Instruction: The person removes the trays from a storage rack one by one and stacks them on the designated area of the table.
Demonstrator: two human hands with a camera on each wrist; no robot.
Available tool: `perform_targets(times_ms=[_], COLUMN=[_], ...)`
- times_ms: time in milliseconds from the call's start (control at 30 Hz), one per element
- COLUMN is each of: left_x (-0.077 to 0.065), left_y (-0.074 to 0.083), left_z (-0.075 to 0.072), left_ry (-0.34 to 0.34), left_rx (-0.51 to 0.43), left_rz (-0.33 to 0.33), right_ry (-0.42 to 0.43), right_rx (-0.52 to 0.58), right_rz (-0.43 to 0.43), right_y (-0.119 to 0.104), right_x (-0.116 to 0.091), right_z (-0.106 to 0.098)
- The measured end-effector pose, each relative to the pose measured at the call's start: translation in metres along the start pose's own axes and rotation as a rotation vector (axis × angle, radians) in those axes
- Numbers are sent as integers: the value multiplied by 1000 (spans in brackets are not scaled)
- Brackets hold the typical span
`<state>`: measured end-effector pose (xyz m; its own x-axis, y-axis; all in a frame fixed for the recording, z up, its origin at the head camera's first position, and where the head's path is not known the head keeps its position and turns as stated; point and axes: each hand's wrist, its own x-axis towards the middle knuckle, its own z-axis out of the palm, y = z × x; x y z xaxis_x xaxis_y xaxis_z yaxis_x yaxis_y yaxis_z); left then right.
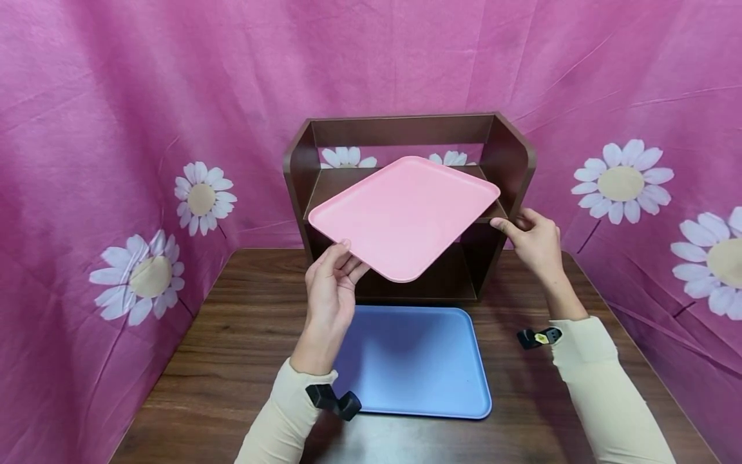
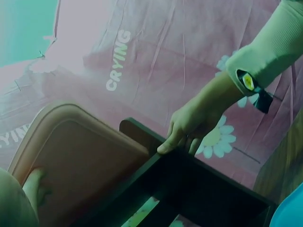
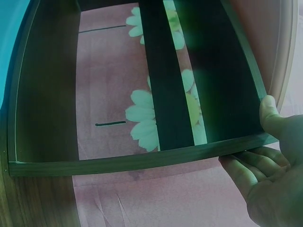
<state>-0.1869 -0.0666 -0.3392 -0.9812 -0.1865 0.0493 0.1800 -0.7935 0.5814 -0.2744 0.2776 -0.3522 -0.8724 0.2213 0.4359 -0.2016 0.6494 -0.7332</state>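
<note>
My left hand (image 1: 333,293) grips a pink tray (image 1: 406,216) by its near left edge, thumb on top and fingers beneath. The tray is raised and tilted in front of a dark brown two-tier shelf (image 1: 504,154), covering part of its upper board. With my right hand (image 1: 536,245) I hold the shelf's right side panel, the thumb at the front edge near the middle board and the fingers round the outside, as the right wrist view also shows. A blue tray (image 1: 417,361) lies flat on the table before the shelf, partly behind my left forearm.
The shelf stands at the back of a brown wood-grain table (image 1: 232,361). A pink curtain (image 1: 243,77) with large daisies hangs behind and at both sides. Small black devices are strapped at both wrists, the left one (image 1: 333,399) above the blue tray.
</note>
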Motion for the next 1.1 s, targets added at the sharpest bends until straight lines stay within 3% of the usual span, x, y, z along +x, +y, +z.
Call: perform_targets(times_ms=[467, 1100], left_x=[12, 27], left_y=[18, 41], left_z=[-13, -28], left_ry=[-102, -145], left_rx=[47, 90], left_rz=[-30, -78], right_ry=[5, 28], right_rx=[-1, -50], right_rz=[-2, -13], right_y=[-1, 1], right_x=[-2, -1], right_z=[-2, 0])
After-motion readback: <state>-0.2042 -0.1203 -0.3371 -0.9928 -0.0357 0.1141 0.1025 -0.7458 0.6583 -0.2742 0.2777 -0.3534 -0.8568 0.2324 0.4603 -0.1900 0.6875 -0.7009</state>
